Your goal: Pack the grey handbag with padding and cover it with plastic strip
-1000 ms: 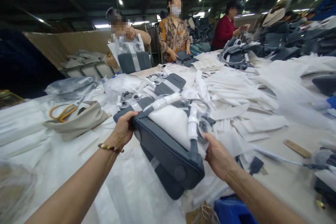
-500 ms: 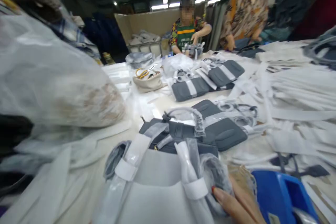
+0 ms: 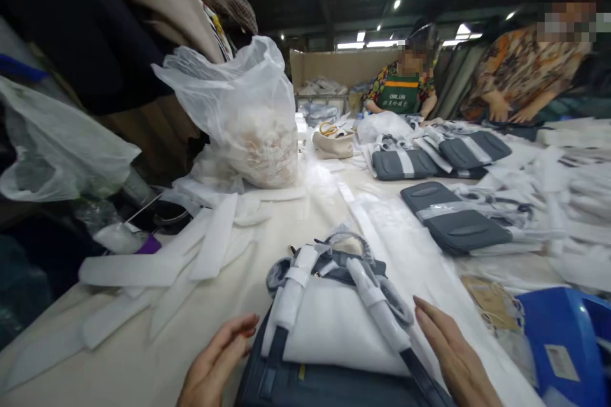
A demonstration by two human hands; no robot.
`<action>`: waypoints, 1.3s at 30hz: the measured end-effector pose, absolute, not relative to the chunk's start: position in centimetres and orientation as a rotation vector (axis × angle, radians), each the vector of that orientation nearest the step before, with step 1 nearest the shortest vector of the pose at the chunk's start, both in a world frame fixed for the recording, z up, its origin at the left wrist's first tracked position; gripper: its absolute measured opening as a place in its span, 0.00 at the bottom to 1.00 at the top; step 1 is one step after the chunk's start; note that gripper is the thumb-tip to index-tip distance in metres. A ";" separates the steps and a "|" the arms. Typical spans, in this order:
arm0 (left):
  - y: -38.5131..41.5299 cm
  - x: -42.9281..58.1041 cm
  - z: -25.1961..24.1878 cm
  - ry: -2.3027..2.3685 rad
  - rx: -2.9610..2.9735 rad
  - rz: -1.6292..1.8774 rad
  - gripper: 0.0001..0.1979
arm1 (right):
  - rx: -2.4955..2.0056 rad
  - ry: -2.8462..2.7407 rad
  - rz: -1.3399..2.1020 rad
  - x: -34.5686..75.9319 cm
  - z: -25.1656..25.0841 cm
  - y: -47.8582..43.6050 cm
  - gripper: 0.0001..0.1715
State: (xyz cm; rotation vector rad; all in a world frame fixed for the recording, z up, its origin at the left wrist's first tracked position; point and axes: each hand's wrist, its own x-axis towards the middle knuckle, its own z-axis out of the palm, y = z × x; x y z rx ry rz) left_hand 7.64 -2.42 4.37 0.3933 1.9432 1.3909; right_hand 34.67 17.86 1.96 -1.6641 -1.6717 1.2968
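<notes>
A dark grey-blue backpack (image 3: 329,388) lies in front of me at the bottom of the head view. A white foam sheet (image 3: 334,331) covers part of it, between two shoulder straps (image 3: 375,305) wrapped in white foam and clear plastic. Its top handle (image 3: 351,241) is also wrapped in plastic. My left hand (image 3: 217,359) is beside the bag's left edge, fingers stretched out and holding nothing. On the other side, my right hand (image 3: 451,350) is flat, its fingertips close to the right strap; whether they touch it I cannot tell.
Foam strips (image 3: 162,267) lie to the left, near a full clear plastic bag (image 3: 267,133). Several wrapped grey bags (image 3: 458,222) lie at the right, beyond a blue plastic container (image 3: 554,337). A beige pouch with scissors (image 3: 334,145) stands farther back. Two people work across the table.
The view has swung left and the backpack appears lower and farther off. My right hand has come away from the wrapped strap loop; my left hand has come into view.
</notes>
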 end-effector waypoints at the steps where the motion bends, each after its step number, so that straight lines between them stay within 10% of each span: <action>1: -1.5 7.4 5.2 1.934 0.494 1.330 0.26 | -1.643 -1.676 1.323 35.1 2.6 17.6 0.40; 16: 1.4 4.9 8.2 1.165 0.990 1.026 0.20 | -1.280 -1.213 2.111 33.3 7.1 15.0 0.08; 39: 3.9 5.6 4.8 1.491 1.016 1.039 0.07 | -1.019 -1.633 1.524 35.0 0.7 15.6 0.18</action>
